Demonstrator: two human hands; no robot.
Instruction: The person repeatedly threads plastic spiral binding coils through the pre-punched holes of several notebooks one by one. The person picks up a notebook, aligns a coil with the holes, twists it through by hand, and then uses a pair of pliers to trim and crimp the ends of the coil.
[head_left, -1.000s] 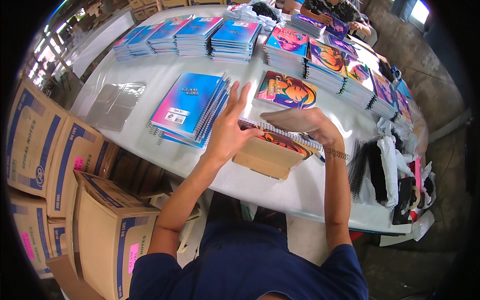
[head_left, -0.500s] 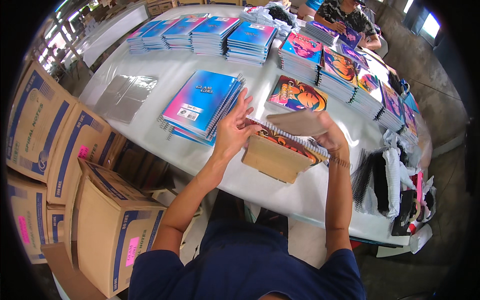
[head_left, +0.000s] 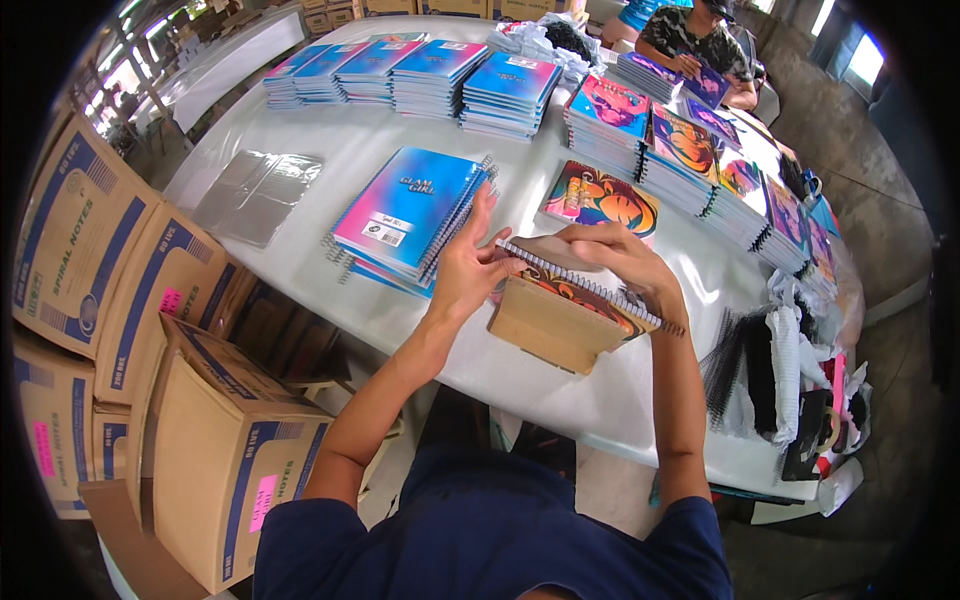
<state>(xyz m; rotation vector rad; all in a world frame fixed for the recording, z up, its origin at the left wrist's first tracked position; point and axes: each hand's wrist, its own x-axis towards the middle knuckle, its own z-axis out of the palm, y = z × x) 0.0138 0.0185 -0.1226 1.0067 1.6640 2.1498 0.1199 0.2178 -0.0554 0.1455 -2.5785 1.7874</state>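
Note:
A spiral notebook point(head_left: 545, 325) stands tilted over the near part of the table, its wire coil on top. Its brown cardboard face is toward me, and a strip of red and orange printed cover shows beneath the coil. At the coil's left end my left hand point(head_left: 465, 278) pinches the notebook between thumb and fingers. My right hand point(head_left: 635, 262) bends over the far side, fingers on a greyish-brown cover or board point(head_left: 568, 250); its fingertips are partly hidden. Just beyond lies another illustrated notebook point(head_left: 602, 198). To the left is a stack of blue-and-pink spiral notebooks point(head_left: 410, 205).
More blue-and-pink stacks point(head_left: 510, 85) line the far side, and illustrated stacks point(head_left: 685, 145) run along the right. Clear plastic point(head_left: 260, 190) lies at left. Loose black coils point(head_left: 735, 365) and wrapping sit at right. Cardboard boxes point(head_left: 240, 460) crowd the left. A person point(head_left: 695, 45) handles a notebook opposite.
My right hand has moved left over the top of the notebook. The greyish-brown flap that stood raised is now lower, under the fingers. My left hand keeps its pinch.

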